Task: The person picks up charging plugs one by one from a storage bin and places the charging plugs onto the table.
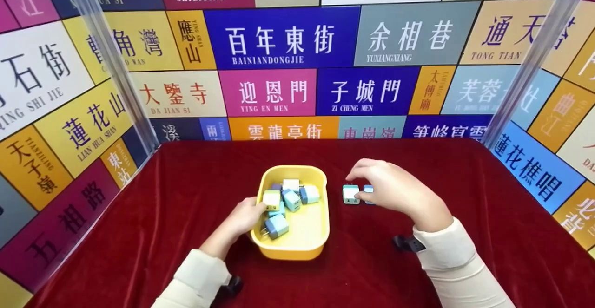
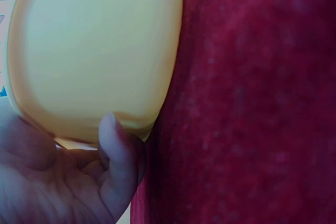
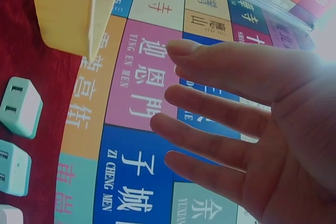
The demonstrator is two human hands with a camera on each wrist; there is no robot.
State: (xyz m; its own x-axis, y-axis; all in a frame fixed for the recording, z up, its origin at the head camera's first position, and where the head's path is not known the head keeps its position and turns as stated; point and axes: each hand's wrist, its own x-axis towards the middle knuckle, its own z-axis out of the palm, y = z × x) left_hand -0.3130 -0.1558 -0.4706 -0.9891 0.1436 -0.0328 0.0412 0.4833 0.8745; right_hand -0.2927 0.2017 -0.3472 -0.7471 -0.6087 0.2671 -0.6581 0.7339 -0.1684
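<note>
My left hand [image 1: 244,216] grips the left wall of a yellow plastic bin [image 1: 293,254], its fingers curled against the outside in the left wrist view. Inside the bin lie several small charger plugs, among them a yellow-and-white charger plug [image 1: 271,200] beside the hand and a blue-and-white charger plug [image 1: 276,226] with its prongs showing. To the right of the bin, my right hand [image 1: 395,194] hovers with fingers spread and nothing between them in the right wrist view. Below it stand a green-and-white charger plug [image 1: 350,194] and a blue charger plug [image 1: 368,193], partly hidden by the thumb.
Dark red cloth [image 1: 372,271] covers the table. Behind and at both sides stand panels of coloured signs [image 1: 281,38], with clear upright edges [image 1: 525,62] at the corners. In the right wrist view, a row of charger plugs [image 3: 13,166] stands on the cloth.
</note>
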